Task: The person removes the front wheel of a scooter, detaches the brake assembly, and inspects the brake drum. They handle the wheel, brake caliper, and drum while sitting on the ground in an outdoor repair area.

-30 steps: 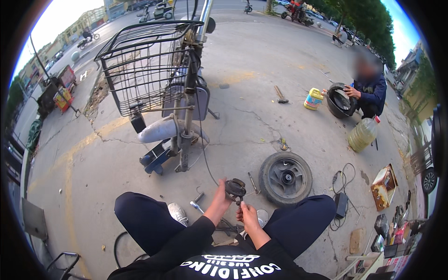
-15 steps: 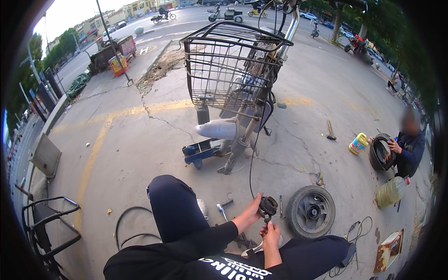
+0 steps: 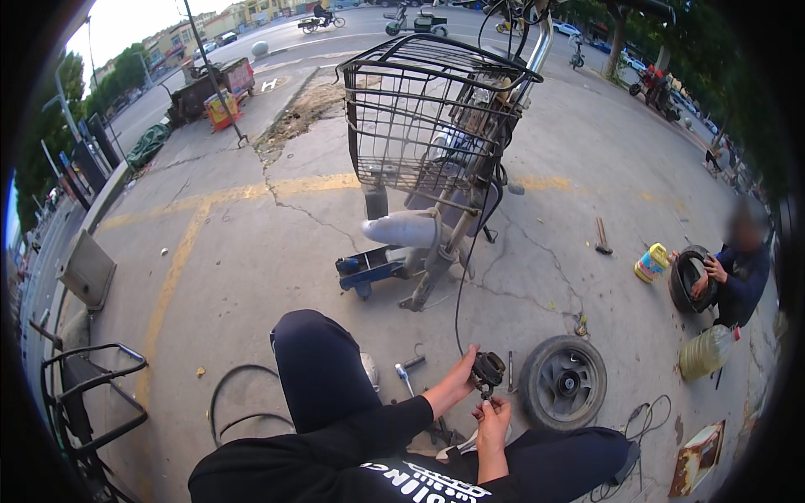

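Note:
My left hand [image 3: 455,379] is closed round the side of a dark round brake plate [image 3: 489,369], held up in front of my lap. A thin black cable [image 3: 459,310] runs from this part up to the raised front fork of an electric bike [image 3: 436,272]. Just below, my right hand [image 3: 493,421] pinches the small metal arm [image 3: 486,392] that sticks out of the plate's lower side. The fingertips cover the arm's end. To the right of both hands lies a wheel with its tyre [image 3: 563,383], flat on the pavement.
A blue jack [image 3: 365,270] stands under the fork, below the wire basket [image 3: 436,117]. A ratchet wrench [image 3: 405,379] lies by my shoe, a hammer [image 3: 602,236] farther off. At the right a person [image 3: 742,268] handles a tyre [image 3: 692,281] near a liquid-filled jug [image 3: 706,352].
The whole view has shifted slightly, so things sit a little to the right. Both hands keep their grip on the brake plate. The person's hand has moved lower in the tyre.

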A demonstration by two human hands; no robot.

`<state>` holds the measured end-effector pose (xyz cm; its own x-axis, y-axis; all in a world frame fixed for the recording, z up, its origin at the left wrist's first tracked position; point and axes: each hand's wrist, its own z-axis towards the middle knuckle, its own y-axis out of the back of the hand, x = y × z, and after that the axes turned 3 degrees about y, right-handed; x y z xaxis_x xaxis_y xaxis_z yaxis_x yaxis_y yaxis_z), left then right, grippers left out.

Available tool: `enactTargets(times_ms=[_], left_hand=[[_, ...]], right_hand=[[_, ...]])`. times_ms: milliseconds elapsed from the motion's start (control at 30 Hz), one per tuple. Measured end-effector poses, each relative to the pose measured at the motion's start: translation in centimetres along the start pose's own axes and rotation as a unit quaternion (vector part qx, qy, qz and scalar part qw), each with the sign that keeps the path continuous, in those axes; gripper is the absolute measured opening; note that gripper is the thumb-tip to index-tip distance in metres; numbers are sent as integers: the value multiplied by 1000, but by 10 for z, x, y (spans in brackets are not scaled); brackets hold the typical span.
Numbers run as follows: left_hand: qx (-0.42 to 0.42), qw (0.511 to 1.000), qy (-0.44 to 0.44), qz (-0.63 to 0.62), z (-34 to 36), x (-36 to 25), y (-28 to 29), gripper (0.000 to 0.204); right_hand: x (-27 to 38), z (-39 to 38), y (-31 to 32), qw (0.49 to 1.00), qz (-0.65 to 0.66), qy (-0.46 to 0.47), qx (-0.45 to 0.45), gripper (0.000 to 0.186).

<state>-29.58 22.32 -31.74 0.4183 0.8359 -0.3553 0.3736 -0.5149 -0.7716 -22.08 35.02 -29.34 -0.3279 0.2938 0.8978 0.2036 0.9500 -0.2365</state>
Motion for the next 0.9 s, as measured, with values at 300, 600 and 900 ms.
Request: enactTargets(times_ms=[300, 600, 900], left_hand=[[1, 1000, 2, 6, 3, 1, 0, 71], [1, 1000, -8, 9, 0, 1, 1, 72], [14, 999, 16, 28, 0, -4, -4, 71]], right_hand=[[-6, 6, 5, 1000, -17, -9, 8, 21], [0, 3, 9, 996, -11, -77, 32, 24], [17, -2, -3, 994, -10, -107, 4, 19]])
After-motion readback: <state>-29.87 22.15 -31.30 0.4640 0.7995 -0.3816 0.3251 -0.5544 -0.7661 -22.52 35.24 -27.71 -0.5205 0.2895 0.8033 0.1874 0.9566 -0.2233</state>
